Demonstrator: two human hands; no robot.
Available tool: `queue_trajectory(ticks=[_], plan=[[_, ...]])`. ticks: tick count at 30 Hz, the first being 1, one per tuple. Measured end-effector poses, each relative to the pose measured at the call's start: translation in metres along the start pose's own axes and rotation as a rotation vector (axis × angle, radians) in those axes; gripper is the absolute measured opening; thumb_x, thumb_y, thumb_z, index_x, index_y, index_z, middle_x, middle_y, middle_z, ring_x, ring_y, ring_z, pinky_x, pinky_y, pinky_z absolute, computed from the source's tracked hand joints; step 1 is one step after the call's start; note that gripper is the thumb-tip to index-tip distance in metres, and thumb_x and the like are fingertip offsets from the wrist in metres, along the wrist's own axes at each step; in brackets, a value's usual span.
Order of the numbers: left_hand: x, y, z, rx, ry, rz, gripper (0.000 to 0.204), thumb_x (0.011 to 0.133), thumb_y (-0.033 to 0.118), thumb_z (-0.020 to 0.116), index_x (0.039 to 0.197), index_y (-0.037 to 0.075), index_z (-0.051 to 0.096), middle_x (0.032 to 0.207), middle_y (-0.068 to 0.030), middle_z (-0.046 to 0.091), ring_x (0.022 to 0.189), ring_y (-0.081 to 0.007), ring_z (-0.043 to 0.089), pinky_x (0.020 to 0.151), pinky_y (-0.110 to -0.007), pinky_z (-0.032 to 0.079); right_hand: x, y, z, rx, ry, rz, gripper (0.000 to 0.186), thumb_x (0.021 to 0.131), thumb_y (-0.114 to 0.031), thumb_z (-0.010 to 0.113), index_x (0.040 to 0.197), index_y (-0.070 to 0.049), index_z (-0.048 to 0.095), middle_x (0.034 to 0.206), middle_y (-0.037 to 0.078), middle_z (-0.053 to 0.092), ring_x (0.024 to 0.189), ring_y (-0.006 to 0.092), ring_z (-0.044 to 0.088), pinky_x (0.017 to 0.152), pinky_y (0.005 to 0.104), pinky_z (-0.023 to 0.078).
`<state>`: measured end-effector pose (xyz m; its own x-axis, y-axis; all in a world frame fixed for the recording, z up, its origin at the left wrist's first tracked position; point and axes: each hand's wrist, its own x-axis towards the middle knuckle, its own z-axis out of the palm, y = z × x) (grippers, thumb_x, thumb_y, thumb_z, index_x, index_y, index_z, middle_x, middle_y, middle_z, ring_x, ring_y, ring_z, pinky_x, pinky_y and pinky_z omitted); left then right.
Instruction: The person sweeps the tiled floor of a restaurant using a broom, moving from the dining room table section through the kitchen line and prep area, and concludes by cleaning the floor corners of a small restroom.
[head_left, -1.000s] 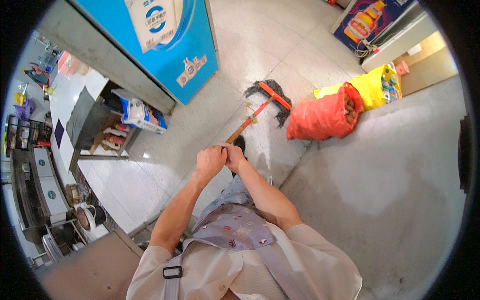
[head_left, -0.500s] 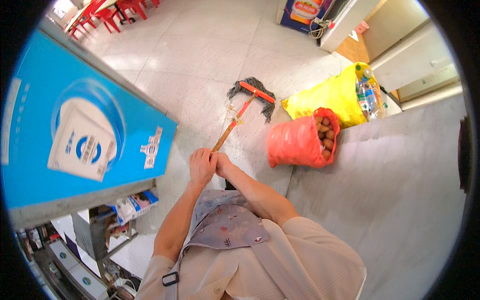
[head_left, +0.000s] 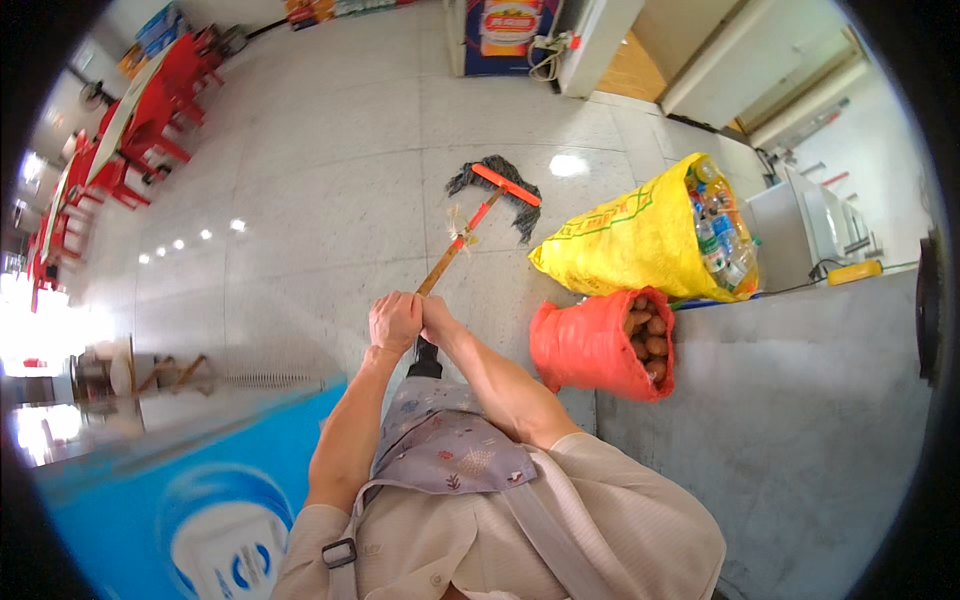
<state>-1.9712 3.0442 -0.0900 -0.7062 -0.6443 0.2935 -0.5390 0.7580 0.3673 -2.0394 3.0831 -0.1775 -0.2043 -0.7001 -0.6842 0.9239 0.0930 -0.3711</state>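
Both of my hands are wrapped round the wooden handle of a mop [head_left: 440,268]. My left hand [head_left: 396,321] grips the top end, and my right hand [head_left: 437,322] is closed right beside it, partly behind the left. From there the handle slants forward to an orange-red head bar with dark grey strands spread on the tiled floor [head_left: 330,200]. A red mesh sack [head_left: 580,345] full of round brown potato-like produce lies to the right of my hands. Behind it rests a yellow woven sack [head_left: 615,225] stuffed with plastic bottles [head_left: 722,235].
Red chairs [head_left: 160,120] stand along tables at the far left. Close by on my left is a blue box-like surface [head_left: 130,520]. A grey counter [head_left: 770,400] runs along my right. Ahead stands a dark blue cabinet [head_left: 510,40] with a coiled cable, beside a doorway [head_left: 635,75].
I have moved forward, pushing the mop along; the blue surface has slid back to my lower left. More of the chairs and of the yellow sack shows. Both hands keep their grip.
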Motion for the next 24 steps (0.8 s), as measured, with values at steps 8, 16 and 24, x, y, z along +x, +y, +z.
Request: queue_trajectory(ticks=[8, 16, 24], plan=[[0.204, 0.006, 0.051, 0.007, -0.009, 0.233, 0.021, 0.083, 0.018, 0.058, 0.065, 0.007, 0.058, 0.064, -0.0100, 0.060, 0.058, -0.0314, 0.058, 0.060, -0.043, 0.049, 0.096, -0.167, 0.037, 0.204, -0.004, -0.148, 0.025, 0.082, -0.014, 0.066, 0.096, 0.006, 0.058, 0.092, 0.010, 0.060, 0.076, 0.0199, 0.061, 0.059, 0.0334, 0.051], [0.351, 0.031, 0.129, -0.014, -0.107, 0.374, 0.018, 0.084, 0.020, 0.057, 0.074, 0.006, 0.060, 0.077, -0.0111, 0.063, 0.074, -0.0318, 0.060, 0.070, -0.044, 0.048, 0.200, -0.286, 0.020, 0.450, -0.038, -0.250, 0.019, 0.084, -0.016, 0.064, 0.093, 0.001, 0.060, 0.088, 0.009, 0.061, 0.073, 0.0199, 0.061, 0.055, 0.0323, 0.051], [0.445, 0.093, 0.234, -0.104, -0.225, 0.263, 0.028, 0.085, 0.028, 0.059, 0.096, 0.003, 0.063, 0.095, -0.0155, 0.063, 0.092, -0.0339, 0.058, 0.084, -0.044, 0.045, 0.245, -0.402, -0.029, 0.683, 0.019, -0.237, 0.021, 0.093, -0.022, 0.051, 0.089, -0.003, 0.060, 0.077, 0.007, 0.058, 0.062, 0.0200, 0.057, 0.048, 0.0381, 0.045]])
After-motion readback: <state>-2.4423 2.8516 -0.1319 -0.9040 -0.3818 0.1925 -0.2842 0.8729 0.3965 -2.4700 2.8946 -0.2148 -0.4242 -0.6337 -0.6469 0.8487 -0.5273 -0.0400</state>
